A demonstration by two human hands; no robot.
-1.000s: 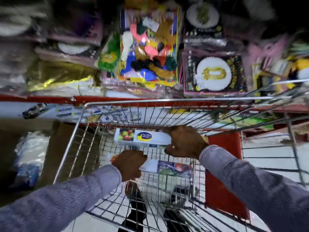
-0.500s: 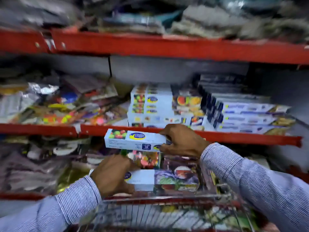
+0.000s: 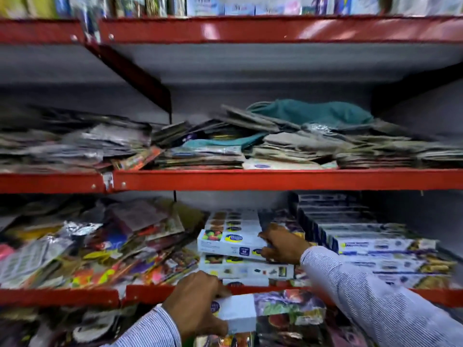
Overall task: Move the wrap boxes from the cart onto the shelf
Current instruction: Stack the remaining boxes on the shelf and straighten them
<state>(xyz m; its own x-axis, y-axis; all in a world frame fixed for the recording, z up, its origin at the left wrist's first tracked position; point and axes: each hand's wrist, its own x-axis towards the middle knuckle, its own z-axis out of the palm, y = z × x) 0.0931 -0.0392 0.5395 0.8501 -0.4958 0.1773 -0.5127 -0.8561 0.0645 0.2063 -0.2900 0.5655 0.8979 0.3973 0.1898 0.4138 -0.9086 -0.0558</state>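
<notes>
My right hand (image 3: 283, 244) grips the right end of a white wrap box (image 3: 230, 242) with a fruit picture and a blue-yellow logo. That box rests on top of a stack of like boxes (image 3: 246, 269) on the lower red shelf (image 3: 250, 290). My left hand (image 3: 198, 304) holds a second wrap box (image 3: 270, 311), white at its left end with a dark food picture. This box hangs in front of and below the shelf edge. The cart is out of view.
Blue-and-white boxes (image 3: 385, 249) fill the shelf to the right of the stack. Loose colourful packets (image 3: 100, 251) are heaped to its left. The shelf above (image 3: 250, 180) carries flat packets and a teal cloth (image 3: 310, 112). More packets lie below.
The view has risen from the cart to the shelves. My right hand carried its box up and forward onto the stack. My left hand lifted the other box to just below the shelf edge.
</notes>
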